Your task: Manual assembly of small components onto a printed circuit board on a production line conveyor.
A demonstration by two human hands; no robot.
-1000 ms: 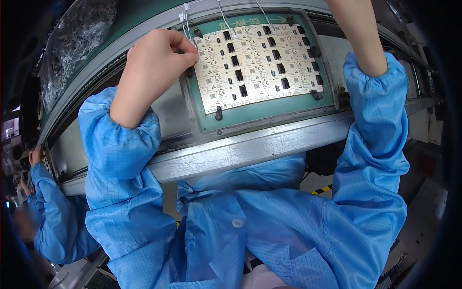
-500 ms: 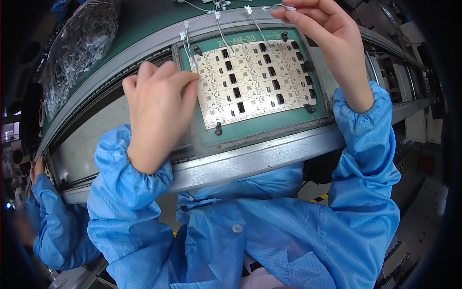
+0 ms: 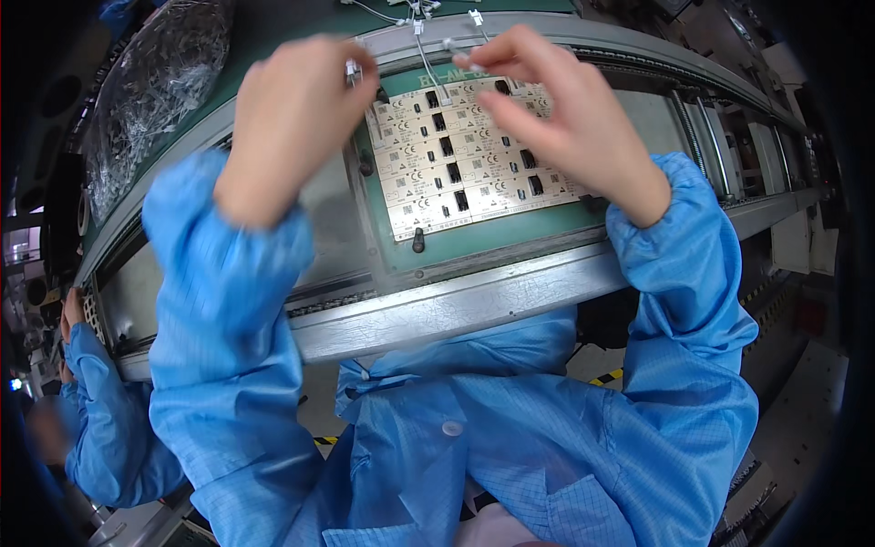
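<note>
A cream panel of circuit boards (image 3: pixel 474 173) with black components lies in a green fixture (image 3: pixel 474 248) in front of me. My left hand (image 3: pixel 305 114), blurred by motion, is over the panel's far left corner, its fingertips beside a white connector (image 3: pixel 354 69). Whether it grips that connector cannot be made out. Over the far right part of the panel, my right hand (image 3: pixel 570 118) holds a short cable with a white plug (image 3: pixel 462 56) at its fingertips. Another white-plugged cable (image 3: pixel 420 46) rises from the far edge of the panel, and a further white plug (image 3: pixel 476 18) stands behind.
A clear plastic bag of cables (image 3: pixel 164 87) lies at the far left. Loose white-plugged cables (image 3: pixel 410 11) lie beyond the rail. A metal rail (image 3: pixel 456 314) runs along the near side. At the far left edge is another person's blue sleeve (image 3: pixel 105 419).
My right hand has come left and nearer, over the panel, with its cable. My left hand has moved farther away, from the panel's left edge to the plugs at its corner.
</note>
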